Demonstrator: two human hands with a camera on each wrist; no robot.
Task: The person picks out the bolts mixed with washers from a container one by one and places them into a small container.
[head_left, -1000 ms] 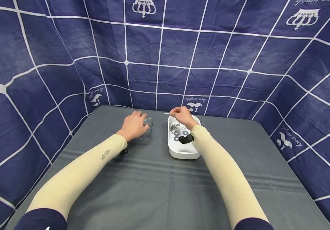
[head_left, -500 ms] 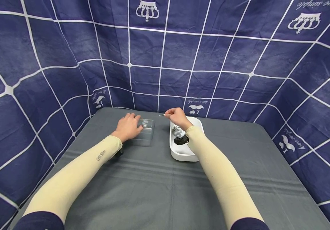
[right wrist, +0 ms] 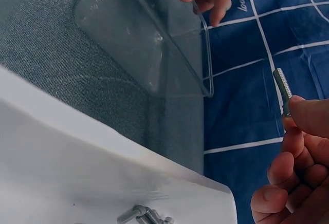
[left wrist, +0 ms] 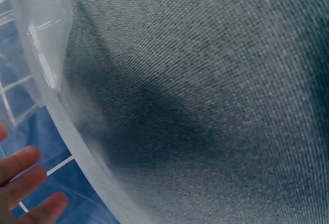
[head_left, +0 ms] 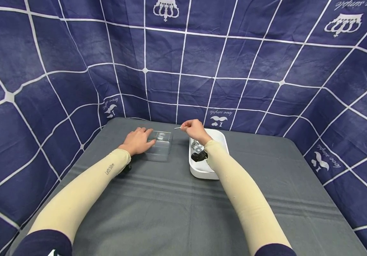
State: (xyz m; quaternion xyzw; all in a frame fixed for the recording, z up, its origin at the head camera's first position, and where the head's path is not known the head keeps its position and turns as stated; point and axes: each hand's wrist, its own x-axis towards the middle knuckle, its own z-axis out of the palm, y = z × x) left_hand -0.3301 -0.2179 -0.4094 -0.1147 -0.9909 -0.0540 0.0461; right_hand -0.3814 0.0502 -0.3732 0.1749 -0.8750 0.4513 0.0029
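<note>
My right hand (head_left: 195, 129) pinches a metal screw (right wrist: 282, 86) between thumb and fingertips. Its threaded shaft points away from the fingers, above the far end of a white tray (head_left: 204, 174). My left hand (head_left: 137, 141) is at the left side of a clear plastic box (head_left: 158, 156), fingers spread and fairly straight in the left wrist view. Its thumb lies at the box's edge; whether it presses on the wall I cannot tell. Metal washers and screws (head_left: 197, 146) lie in the tray, partly hidden by the right wrist; another screw (right wrist: 146, 215) shows in the right wrist view.
Grey cloth (head_left: 158, 206) covers the table. A strip of it separates the clear box from the tray. Blue curtains with white grid lines (head_left: 202, 53) rise at the back and both sides.
My right hand has carried the screw a little to the left, towards the clear box. The left hand has shifted left, so more of the box shows. The head view has moved slightly.
</note>
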